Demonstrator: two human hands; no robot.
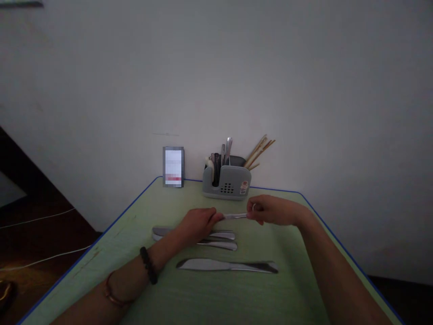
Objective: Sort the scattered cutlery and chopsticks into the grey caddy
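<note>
My left hand (199, 223) and my right hand (272, 211) both hold a slim metal piece of cutlery (236, 216) level, one at each end. Their closed fingers hide its ends, so its kind does not show. Beneath my left hand and wrist, two metal utensils with long handles (221, 244) lie side by side on the green table (250, 293), partly covered. Nearer to me, a table knife (226, 265) lies flat, its blade to the left and its handle to the right.
Behind my hands, a grey cutlery holder (233, 183) contains metal utensils and wooden chopsticks (259, 151) leaning right. A phone (173, 167) with a lit screen stands upright to its left. The white wall (216, 76) rises at the table's back edge.
</note>
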